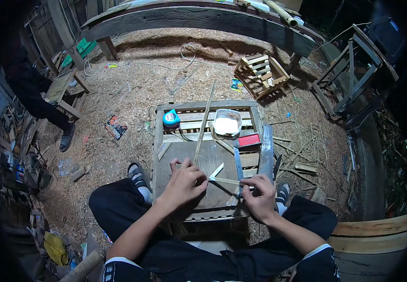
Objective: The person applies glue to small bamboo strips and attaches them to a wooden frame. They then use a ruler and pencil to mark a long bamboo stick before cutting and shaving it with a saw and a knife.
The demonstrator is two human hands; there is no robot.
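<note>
My left hand (184,183) is closed in a pinch at the joint of some thin wooden strips (226,180), where a short pale piece (217,169) angles away. My right hand (261,196) pinches the other end of the strips. Both hands are above a dark board (180,157) on a low slatted wooden table (207,104). A long thin stick (206,115) lies across the table just beyond my left hand. Near my right hand are a narrow blue-grey strip (238,162) and a wider grey flat piece (266,152). Fingertip contact is partly hidden.
On the table are a blue tape measure (170,119), a white tub (228,123) of white material and a red block-like item (249,140). A slatted wooden crate (262,77) sits on the shavings-covered floor. A person's leg (51,113) shows at left, by a small bench (59,88).
</note>
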